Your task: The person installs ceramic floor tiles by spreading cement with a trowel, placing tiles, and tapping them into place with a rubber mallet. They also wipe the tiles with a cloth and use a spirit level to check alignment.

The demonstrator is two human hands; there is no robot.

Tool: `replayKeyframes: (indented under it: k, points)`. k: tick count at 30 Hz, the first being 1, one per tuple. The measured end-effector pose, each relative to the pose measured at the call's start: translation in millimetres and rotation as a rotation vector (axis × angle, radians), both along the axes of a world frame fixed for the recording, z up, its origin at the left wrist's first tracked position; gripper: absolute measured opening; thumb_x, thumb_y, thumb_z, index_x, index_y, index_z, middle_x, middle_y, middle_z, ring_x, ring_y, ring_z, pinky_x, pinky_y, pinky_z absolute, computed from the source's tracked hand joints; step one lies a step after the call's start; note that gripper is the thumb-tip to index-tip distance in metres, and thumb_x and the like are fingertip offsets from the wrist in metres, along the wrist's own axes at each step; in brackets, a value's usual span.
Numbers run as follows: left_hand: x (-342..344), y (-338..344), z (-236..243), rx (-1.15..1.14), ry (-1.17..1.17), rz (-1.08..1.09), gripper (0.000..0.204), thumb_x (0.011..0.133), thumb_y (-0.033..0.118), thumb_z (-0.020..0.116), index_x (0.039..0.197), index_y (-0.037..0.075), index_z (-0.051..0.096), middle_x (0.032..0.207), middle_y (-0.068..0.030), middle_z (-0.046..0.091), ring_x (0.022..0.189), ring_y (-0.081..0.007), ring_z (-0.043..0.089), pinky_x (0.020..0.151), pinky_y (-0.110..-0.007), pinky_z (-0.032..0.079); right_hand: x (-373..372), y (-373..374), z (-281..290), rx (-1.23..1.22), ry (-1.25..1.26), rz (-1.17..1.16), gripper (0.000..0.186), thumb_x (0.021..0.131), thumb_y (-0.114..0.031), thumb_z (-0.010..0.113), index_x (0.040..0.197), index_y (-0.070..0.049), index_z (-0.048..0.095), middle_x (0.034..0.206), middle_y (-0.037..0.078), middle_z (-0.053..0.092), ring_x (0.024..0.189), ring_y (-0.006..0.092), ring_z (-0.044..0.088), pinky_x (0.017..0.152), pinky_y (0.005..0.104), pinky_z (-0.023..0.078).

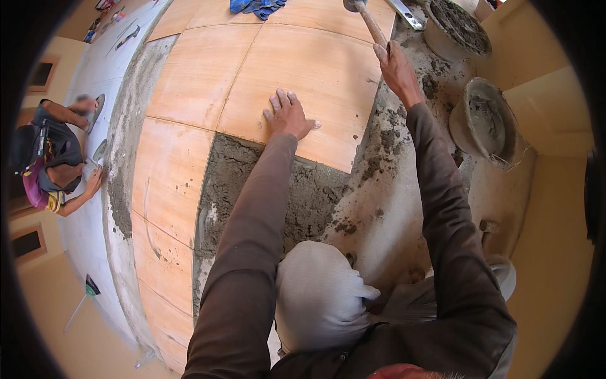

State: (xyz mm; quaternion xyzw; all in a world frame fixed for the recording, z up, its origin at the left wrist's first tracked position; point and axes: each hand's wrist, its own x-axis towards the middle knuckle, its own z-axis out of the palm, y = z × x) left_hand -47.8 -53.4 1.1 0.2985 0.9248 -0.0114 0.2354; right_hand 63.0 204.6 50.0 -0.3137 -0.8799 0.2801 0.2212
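Observation:
My left hand (pixel 289 117) rests with spread fingers on a large wood-look tile (pixel 315 82), close to its near edge. My right hand (pixel 399 71) grips the handle of a mallet (pixel 372 24) above the tile's right side. The mallet's dark head is partly cut off by the upper rim of the view. Rough grey wet mortar (pixel 309 205) lies along the near edge of that tile, partly hidden by my left forearm. More laid tiles (pixel 170 167) border the mortar on the left.
On the right stand two buckets, the far one (pixel 457 31) full of mortar and the near one (pixel 483 120) partly filled. A metal level (pixel 407 14) lies beside the far bucket. At left another person (pixel 60 155) crouches. A blue cloth (pixel 259 7) lies on the far tiles.

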Motion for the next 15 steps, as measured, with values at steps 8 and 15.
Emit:
replayKeyframes:
  k: [8,15]
  points:
    - [2,21,14,0.024,-0.058,0.018,0.12,0.085,0.059,0.079,0.168,0.003,0.012,0.175,-0.0222,0.002,0.162,-0.0391,0.002,0.128,-0.062,0.01,2,20,-49,-0.038,-0.085,-0.063,0.042,0.109,-0.044,0.05,0.112,-0.002,0.051,0.084,0.034,0.068,0.087,0.0528,0.068,0.075,0.0615,0.05]
    - [-4,3,10,-0.008,-0.051,0.047,0.118,0.086,0.057,0.079,0.168,0.004,0.011,0.175,-0.0222,0.001,0.162,-0.041,0.003,0.128,-0.064,0.01,-21,-17,18,0.022,0.036,-0.022,0.042,0.109,-0.044,0.051,0.113,-0.002,0.05,0.079,0.031,0.068,0.081,0.0517,0.069,0.071,0.0591,0.051]
